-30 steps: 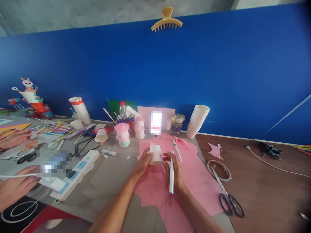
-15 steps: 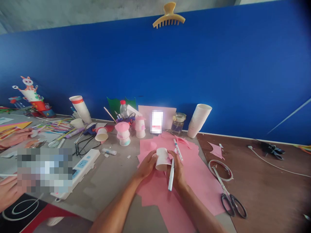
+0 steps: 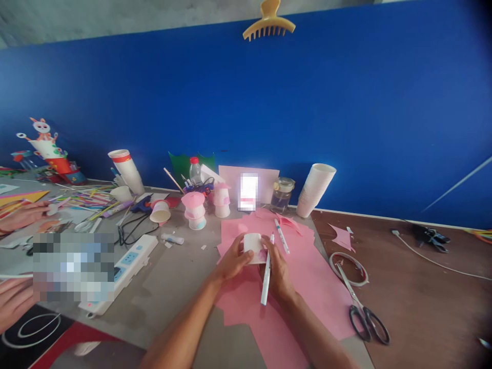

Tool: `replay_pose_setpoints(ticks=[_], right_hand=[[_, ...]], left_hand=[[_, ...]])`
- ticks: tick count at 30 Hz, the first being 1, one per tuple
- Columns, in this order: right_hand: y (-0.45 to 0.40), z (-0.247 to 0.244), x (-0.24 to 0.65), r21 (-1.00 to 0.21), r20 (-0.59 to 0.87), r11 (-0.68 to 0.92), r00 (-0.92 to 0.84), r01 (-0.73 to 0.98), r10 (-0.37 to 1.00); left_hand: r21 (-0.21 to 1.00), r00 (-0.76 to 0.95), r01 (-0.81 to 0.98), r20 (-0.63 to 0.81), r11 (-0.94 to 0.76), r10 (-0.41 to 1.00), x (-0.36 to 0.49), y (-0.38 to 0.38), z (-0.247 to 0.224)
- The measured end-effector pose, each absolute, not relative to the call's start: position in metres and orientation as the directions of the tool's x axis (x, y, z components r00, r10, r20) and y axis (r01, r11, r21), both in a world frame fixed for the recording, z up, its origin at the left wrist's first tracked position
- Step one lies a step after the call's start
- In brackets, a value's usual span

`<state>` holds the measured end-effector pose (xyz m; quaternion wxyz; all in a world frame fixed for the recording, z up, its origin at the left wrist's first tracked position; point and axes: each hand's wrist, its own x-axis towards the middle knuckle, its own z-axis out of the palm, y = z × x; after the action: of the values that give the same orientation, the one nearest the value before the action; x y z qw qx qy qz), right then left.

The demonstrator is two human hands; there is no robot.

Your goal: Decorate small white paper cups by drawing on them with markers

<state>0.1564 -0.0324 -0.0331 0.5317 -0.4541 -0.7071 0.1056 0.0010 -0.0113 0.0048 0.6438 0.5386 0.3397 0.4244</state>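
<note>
Clasping the white paper cup point(image 3: 252, 244) over the pink paper point(image 3: 307, 292), thumb-to-front with the left hand point(image 3: 232, 259), and bracing its right side with bent fingers of the right hand point(image 3: 277, 267), plus a white pen point(image 3: 266, 288) slanted in the same grip! Look beyond the right hand: at a leaning stack of cups point(image 3: 315, 190), nested together, and a lidded jar point(image 3: 283, 199), with contents unclear.

Blue partition point(image 3: 172, 102) below a grey, perhaps concrete, wall point(image 3: 115, 20)
</note>
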Motion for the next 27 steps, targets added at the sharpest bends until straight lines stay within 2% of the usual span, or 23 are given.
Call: replay_pose_setpoints(ticks=[12, 19, 27], right_hand=[[-0.029, -0.035, 0.162, -0.646, 0.645, 0.542, 0.005, 0.537, 0.764], [-0.034, -0.026, 0.161, -0.621, 0.685, 0.560, 0.032, 0.549, 0.728], [-0.041, -0.009, 0.158, -0.734, 0.609, 0.490, 0.136, 0.470, 0.782]], left_hand=[[0.982, 0.440, -0.189, 0.062, 0.024, 0.896, 0.004, -0.013, 0.005], [0.986, 0.258, -0.168, 0.036, 0.008, 0.965, 0.004, -0.010, -0.003], [0.997, 0.107, 0.046, 0.064, -0.069, 0.992, 0.012, -0.014, 0.004]])
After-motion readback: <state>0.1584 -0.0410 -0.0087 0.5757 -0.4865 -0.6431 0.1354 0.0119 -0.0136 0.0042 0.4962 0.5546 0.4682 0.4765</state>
